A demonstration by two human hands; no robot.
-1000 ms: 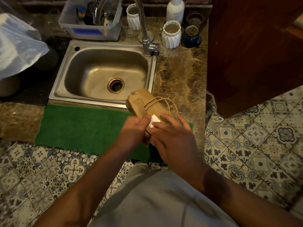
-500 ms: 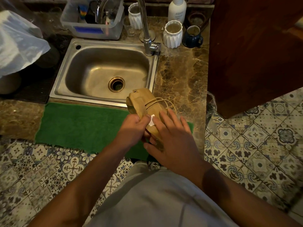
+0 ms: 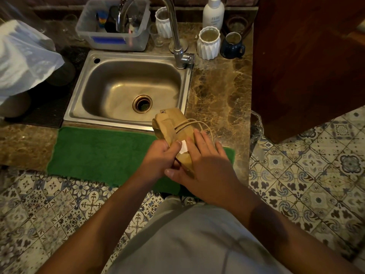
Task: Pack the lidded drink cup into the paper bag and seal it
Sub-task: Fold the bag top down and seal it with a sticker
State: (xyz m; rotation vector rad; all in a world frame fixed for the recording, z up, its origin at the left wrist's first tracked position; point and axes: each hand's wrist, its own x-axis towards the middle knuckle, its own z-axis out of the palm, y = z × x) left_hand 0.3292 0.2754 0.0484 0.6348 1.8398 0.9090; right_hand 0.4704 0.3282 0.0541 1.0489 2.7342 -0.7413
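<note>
White pump bottle (image 3: pixel 213 13) at 12 o'clock is carrying a small label; lettering too small to read. Crumpled brown paper bag with twine handles (image 3: pixel 173 128) is lying tilted over the green towel mat (image 3: pixel 102 153), its far end reaching toward the steel sink (image 3: pixel 79 95) rim at 11 o'clock. A small white sticker (image 3: pixel 184 147) is sitting on the bag's fold. Left hand (image 3: pixel 160 157) is curling closed around the bag, thumb beside the sticker. Right hand (image 3: pixel 205 167) is lying flat, fingers extended, pressing the bag.
</note>
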